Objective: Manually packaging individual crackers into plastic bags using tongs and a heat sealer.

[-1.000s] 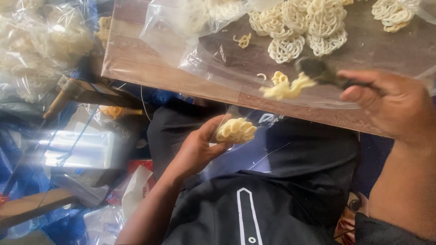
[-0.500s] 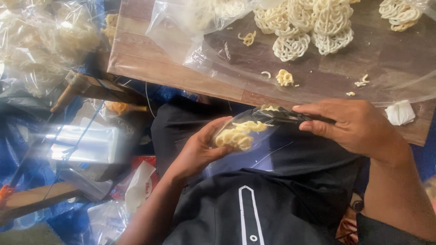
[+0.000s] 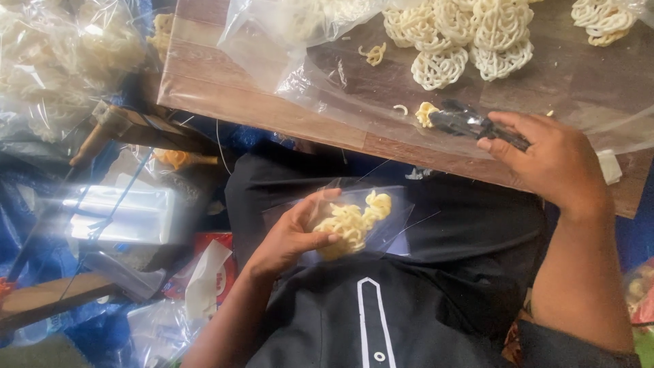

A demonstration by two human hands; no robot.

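Clear plastic bag (image 3: 354,221) of yellow crackers (image 3: 351,225) sits cupped in my left hand (image 3: 289,235) over my lap, mouth up for filling. My right hand (image 3: 555,160), grip closed around black tongs (image 3: 470,124), pinches one cracker piece (image 3: 426,114) near the worktop (image 3: 272,105) front edge.

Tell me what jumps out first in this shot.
The left hand at the lap, holding a small clear bag of yellowish lattice crackers. Above it, the right hand grips dark tongs whose tips sit at a cracker piece on the plastic-covered wooden table. A heap of pale lattice crackers lies at the table's far side.
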